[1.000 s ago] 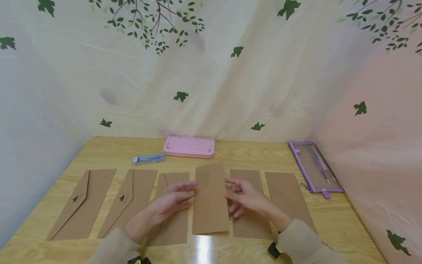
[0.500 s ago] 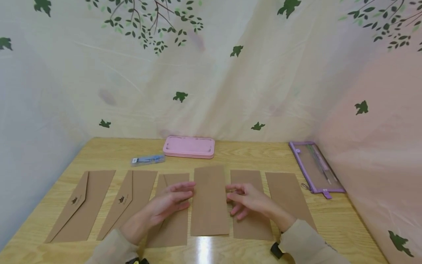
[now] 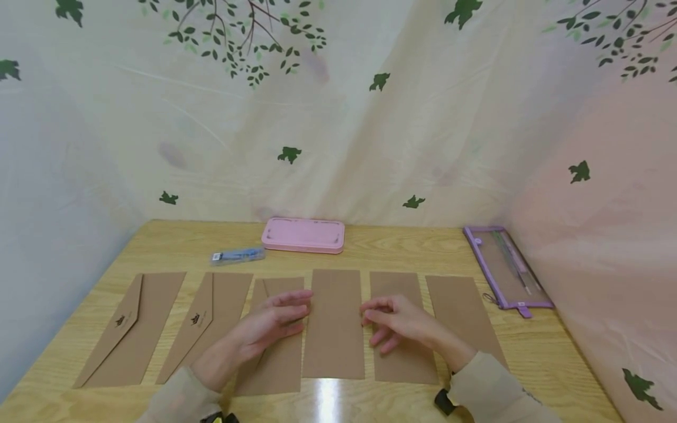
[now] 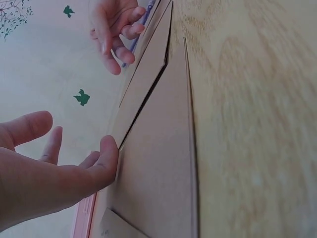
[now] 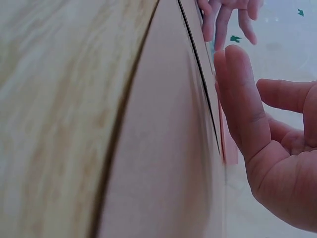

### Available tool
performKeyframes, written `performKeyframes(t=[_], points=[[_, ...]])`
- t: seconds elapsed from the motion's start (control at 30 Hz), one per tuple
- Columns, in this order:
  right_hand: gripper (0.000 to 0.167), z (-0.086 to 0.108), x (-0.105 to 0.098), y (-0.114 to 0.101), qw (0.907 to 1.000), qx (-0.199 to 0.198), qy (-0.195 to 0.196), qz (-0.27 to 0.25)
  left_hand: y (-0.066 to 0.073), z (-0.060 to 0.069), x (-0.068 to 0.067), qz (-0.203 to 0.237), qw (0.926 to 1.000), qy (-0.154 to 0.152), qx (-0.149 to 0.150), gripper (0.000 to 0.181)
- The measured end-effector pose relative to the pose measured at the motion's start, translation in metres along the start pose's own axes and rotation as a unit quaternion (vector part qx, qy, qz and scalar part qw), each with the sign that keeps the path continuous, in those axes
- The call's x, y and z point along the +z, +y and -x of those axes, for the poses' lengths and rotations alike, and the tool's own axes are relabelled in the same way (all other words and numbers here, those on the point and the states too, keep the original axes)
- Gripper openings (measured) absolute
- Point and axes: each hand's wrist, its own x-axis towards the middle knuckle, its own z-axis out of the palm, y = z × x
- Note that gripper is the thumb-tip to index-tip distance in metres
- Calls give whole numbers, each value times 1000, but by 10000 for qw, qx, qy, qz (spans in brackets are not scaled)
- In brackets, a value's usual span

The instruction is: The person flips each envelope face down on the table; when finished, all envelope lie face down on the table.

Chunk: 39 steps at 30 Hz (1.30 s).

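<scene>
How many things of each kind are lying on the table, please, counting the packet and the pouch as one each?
Brown envelopes: 6
Pink case: 1
Clear packet with blue contents: 1
Purple-edged pouch: 1
Total: 9

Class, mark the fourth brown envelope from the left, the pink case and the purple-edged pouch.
Fourth brown envelope (image 3: pixel 334 326), head view: middle of its plain face.
Pink case (image 3: pixel 303 233), head view: middle of its top.
Purple-edged pouch (image 3: pixel 498 271), head view: bare part of its clear panel.
</scene>
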Motion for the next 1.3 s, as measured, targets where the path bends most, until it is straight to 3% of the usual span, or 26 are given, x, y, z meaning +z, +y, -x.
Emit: performKeyframes(t=[0.27, 0.47, 0.67, 0.8, 0.93, 1.07, 1.3], points=[[43, 1, -4, -9, 9999, -36, -141, -80, 7, 3, -5, -48, 9998, -198, 63, 58], [49, -1, -6, -33, 9982, -524, -57, 298, 37, 20, -23, -327, 9970, -440, 539, 54], [52, -11, 8, -52, 9955, -837, 301, 335, 63, 36, -40, -803, 9919, -278, 945, 55], [51, -23, 24, -53, 9939, -999, 371, 297, 69, 41, -49, -1009, 9902, -81, 966, 62], [54, -38, 44, -49, 9948, -983, 253, -79, 67, 44, -55, -1011, 9925, 67, 691, 70], [58, -52, 63, -42, 9932, -884, 40, -751, 56, 46, -64, -933, 9946, 169, 413, 73], [60, -62, 86, -31, 9837, -723, 6, -1645, 32, 52, -79, -874, 9954, 258, 277, 70]])
